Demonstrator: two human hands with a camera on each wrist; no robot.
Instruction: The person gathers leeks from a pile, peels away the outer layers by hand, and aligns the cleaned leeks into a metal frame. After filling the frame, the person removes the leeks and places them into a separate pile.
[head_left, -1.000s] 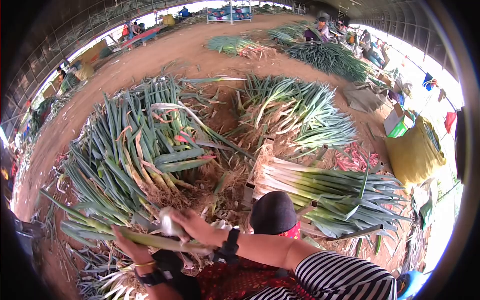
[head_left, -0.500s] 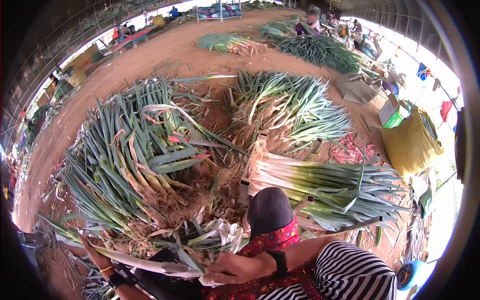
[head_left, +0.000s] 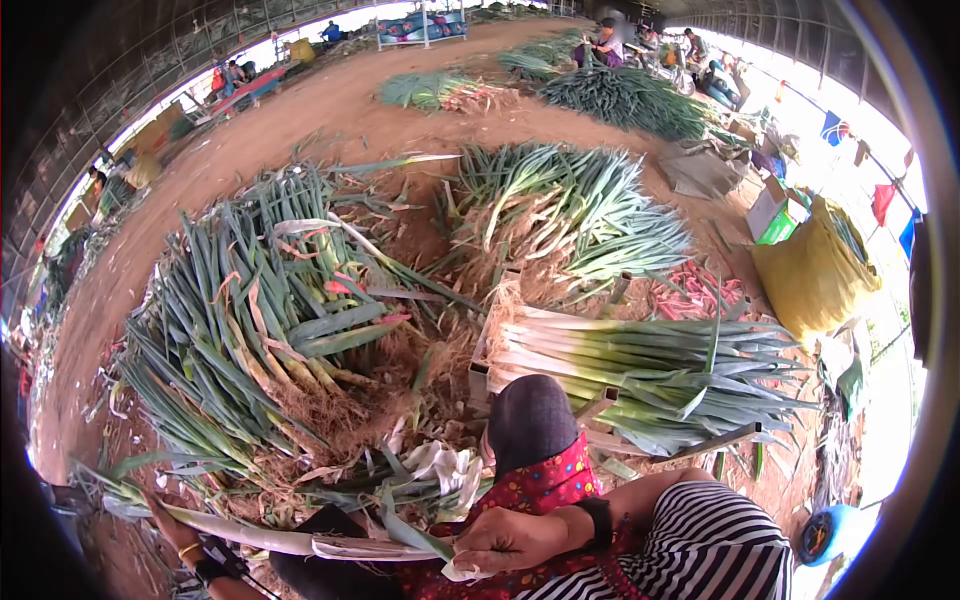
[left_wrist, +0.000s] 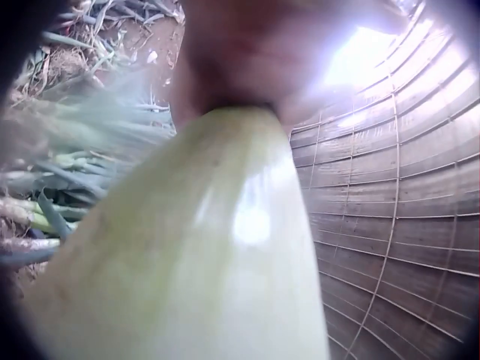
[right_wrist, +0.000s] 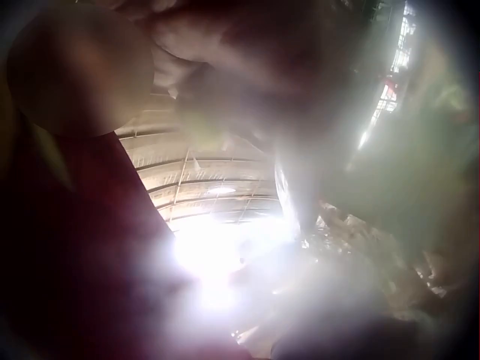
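Observation:
Across the person's lap lies a long leek (head_left: pixel 265 537), its pale shank toward the right and its green leaves at the far left. The left hand (head_left: pixel 172 530) grips it near the leafy end. Filling the left wrist view is the smooth pale stalk (left_wrist: pixel 202 247), running up into the blurred left hand (left_wrist: pixel 247 60). The right hand (head_left: pixel 505 540), in front of the red dotted apron, pinches a peeled-back outer leaf (head_left: pixel 415 527) at the shank's right end. In the right wrist view the right hand (right_wrist: pixel 217 45) is dark and blurred.
A big pile of untrimmed leeks (head_left: pixel 240 320) lies at left, another pile (head_left: pixel 570 210) beyond. Cleaned leeks (head_left: pixel 640 365) fill a metal rack (head_left: pixel 480 378) beside the knee. Peeled scraps (head_left: pixel 445 470) litter the ground. A yellow sack (head_left: pixel 815 270) stands at right.
The right hand has moved from the leek's middle down and right to the apron, drawing an outer leaf along. The left hand keeps its grip and has moved slightly left and down.

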